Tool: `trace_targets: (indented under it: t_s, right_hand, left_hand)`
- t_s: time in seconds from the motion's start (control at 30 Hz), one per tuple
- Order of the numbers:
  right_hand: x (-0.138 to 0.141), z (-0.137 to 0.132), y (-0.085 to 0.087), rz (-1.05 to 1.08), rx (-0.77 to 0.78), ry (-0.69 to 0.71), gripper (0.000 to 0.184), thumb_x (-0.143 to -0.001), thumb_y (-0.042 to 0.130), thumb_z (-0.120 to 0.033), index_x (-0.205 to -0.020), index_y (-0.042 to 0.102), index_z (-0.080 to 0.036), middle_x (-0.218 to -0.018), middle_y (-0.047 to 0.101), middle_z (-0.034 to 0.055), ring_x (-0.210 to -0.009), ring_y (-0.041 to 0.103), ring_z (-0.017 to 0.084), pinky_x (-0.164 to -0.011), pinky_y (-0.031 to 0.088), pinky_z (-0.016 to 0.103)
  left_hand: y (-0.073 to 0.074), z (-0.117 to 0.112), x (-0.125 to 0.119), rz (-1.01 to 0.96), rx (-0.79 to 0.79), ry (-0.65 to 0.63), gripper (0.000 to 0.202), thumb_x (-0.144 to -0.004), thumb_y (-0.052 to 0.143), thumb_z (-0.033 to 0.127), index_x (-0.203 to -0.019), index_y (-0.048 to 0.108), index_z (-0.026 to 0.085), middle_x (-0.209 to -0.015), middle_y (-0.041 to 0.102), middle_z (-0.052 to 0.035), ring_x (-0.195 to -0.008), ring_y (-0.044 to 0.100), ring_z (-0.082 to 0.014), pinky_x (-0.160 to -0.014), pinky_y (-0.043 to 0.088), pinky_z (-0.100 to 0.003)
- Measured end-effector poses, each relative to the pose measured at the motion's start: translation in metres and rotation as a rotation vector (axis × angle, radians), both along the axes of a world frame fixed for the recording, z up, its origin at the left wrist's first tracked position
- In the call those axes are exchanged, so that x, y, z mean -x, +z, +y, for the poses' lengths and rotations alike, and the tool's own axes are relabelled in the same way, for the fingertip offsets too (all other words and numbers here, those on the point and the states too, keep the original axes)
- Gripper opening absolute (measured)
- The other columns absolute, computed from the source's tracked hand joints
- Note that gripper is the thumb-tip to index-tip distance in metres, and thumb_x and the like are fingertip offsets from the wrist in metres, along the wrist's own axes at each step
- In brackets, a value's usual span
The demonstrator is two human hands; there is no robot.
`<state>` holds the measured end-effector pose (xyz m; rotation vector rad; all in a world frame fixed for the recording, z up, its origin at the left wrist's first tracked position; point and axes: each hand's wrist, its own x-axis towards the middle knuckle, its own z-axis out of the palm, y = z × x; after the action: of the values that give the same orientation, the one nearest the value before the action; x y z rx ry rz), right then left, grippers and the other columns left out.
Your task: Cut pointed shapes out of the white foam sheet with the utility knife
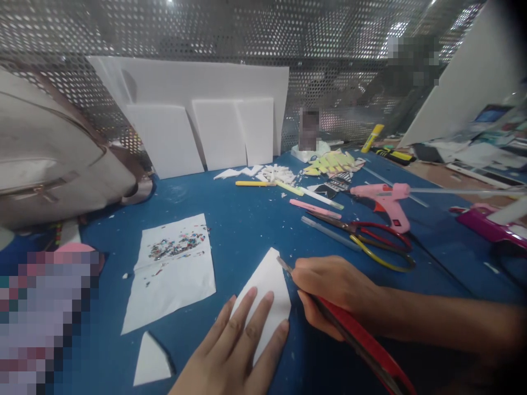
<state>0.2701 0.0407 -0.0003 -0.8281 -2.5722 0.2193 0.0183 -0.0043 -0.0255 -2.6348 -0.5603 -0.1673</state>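
Note:
A white foam board piece (276,282) with angled edges lies on the blue table. My left hand (234,345) rests on it with fingers spread, pressing it down. In my right hand (329,291) is a red utility knife (352,334), gripped like a pen. Its blade tip is at the upper right edge of the piece; I cannot tell whether it is cutting in. Left of my left hand lies a small white foam board offcut (151,362). Beyond that is a white paper sheet (177,288) with small colourful bits on it.
Scissors (370,241), a pink glue gun (385,200) and several markers (315,209) lie to the right. White scraps (278,174) are heaped farther back. White boards (230,134) lean against the perforated metal panel (230,33). A pale bag (61,159) stands at the left.

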Motion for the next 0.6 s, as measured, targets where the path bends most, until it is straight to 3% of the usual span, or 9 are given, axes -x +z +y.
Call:
trace_targets:
  t_s: [0.23,0.4,0.47,0.6]
  right_hand:
    - [-0.008,-0.022,-0.001,0.031,0.043,0.015,0.018,-0.078,0.046,-0.008,-0.075,0.034,-0.021,-0.065,0.041,-0.0044,-0.054,0.034,0.010,-0.050,0.023,0.025]
    - [-0.020,-0.019,0.007,0.105,0.059,-0.063,0.010,-0.083,0.048,-0.015,-0.091,0.043,-0.019,-0.064,0.048,-0.0051,-0.050,0.040,0.009,-0.047,0.028,0.023]
    - [-0.025,-0.013,0.012,0.167,0.065,-0.107,0.012,-0.085,0.050,-0.019,-0.096,0.046,-0.019,-0.065,0.052,-0.0047,-0.050,0.045,0.008,-0.049,0.032,0.022]
    - [-0.031,0.001,0.021,0.213,0.096,-0.193,0.012,-0.086,0.054,-0.024,-0.096,0.052,-0.019,-0.069,0.061,-0.0027,-0.054,0.054,0.009,-0.053,0.039,0.020]
  left_hand:
    - [0.002,-0.001,0.000,-0.030,0.013,0.000,0.048,-0.098,0.043,0.027,-0.144,0.044,0.015,-0.141,0.051,-0.0209,-0.127,0.051,-0.0405,-0.090,0.056,-0.049]
    - [0.004,-0.008,-0.002,-0.067,0.080,0.083,0.046,-0.100,0.038,0.022,-0.146,0.041,0.019,-0.149,0.044,-0.0148,-0.136,0.041,-0.0364,-0.101,0.049,-0.049]
    - [0.005,-0.009,-0.002,-0.068,0.091,0.107,0.047,-0.101,0.039,0.029,-0.147,0.039,0.020,-0.151,0.042,-0.0135,-0.137,0.039,-0.0359,-0.102,0.048,-0.050]
    - [0.008,-0.005,0.000,-0.042,0.033,0.011,0.063,-0.096,0.038,0.055,-0.146,0.041,0.015,-0.148,0.044,-0.0168,-0.133,0.045,-0.0383,-0.094,0.054,-0.048]
